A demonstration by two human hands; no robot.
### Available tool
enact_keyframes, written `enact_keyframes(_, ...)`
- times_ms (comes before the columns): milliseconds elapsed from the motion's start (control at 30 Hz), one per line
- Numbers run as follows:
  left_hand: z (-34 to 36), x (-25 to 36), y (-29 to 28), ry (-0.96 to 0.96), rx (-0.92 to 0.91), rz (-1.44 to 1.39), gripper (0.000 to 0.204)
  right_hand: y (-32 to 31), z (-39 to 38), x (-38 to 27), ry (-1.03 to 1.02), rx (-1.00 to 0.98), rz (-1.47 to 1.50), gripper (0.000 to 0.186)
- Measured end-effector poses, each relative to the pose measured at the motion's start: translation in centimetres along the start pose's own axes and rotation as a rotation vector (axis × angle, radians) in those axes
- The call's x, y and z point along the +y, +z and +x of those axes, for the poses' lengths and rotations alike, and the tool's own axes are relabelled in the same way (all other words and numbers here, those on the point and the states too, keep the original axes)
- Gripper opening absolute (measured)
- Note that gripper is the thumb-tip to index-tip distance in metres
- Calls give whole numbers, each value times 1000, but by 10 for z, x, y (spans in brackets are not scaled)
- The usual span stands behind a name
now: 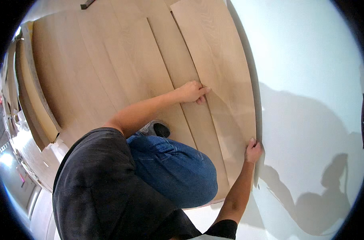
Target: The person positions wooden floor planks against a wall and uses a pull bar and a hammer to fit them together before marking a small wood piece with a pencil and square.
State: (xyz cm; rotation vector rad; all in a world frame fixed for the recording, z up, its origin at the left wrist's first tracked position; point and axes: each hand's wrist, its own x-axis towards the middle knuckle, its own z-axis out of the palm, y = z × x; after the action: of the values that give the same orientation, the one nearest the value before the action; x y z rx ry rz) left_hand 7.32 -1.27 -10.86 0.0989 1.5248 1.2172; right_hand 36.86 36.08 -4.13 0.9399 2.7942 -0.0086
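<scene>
Clamped on opposite long edges, the left hand (193,92) and right hand (254,151) hold a flat, wood-grained plank (226,80) beside a smooth pale wall (302,52).

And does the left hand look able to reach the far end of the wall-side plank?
Probably not without leaning forward: the plank's far end lies well ahead of the left hand, though nothing lies between.

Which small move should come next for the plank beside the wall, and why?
Perhaps ease the plank gently leftward: a dark line runs along part of its left edge, where the left hand rests, and the right hand is at the opposite edge, beside the wall, seemingly placed to push.
</scene>
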Motion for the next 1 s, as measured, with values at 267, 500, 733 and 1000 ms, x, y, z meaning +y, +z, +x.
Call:
enact_keyframes(267, 15, -19, 11, 17, -86, 28, 54, 0, -5, 16, 45, -40, -62, 56)
enact_keyframes(500, 14, -19, 9, 8, -95, 38, 54, -2, 1, 15, -47, -18, -28, 59)
enact_keyframes(733, 6, -9, 8, -16, -97, 22, 55, -1, 6, 16, -81, -11, 35, 59)
enact_keyframes(1000, 3, 12, 8, -14, -133, 336, 49, 2, 1, 25, -78, -9, -80, 63)
